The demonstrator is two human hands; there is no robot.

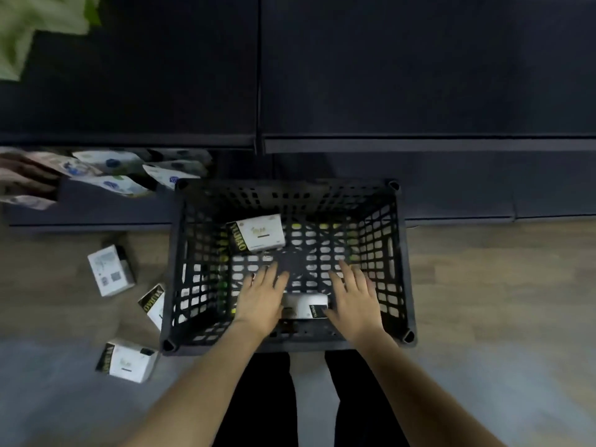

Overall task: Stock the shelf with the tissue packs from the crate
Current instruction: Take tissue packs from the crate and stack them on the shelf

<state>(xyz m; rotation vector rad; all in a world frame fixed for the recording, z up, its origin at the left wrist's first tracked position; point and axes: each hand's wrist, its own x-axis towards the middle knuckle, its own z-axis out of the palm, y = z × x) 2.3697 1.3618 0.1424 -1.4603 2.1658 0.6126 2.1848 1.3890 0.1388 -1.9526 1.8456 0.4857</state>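
Note:
A black lattice crate (400,253) stands on the floor in front of a dark shelf unit (419,143). Inside it, a white tissue pack with a black side (258,233) lies at the back left. A second white pack (304,305) lies near the front wall, between my hands. My left hand (262,301) reaches into the crate with fingers straight, just left of that pack. My right hand (354,300) is spread flat just right of it. Neither hand grips the pack; whether they touch it is unclear.
Three white tissue packs lie on the floor left of the crate: one (111,271), one against the crate (154,304), one nearer me (127,361). Soft white-and-blue packets (113,172) sit on the low shelf at left. My dark-trousered legs (258,404) stand behind the crate.

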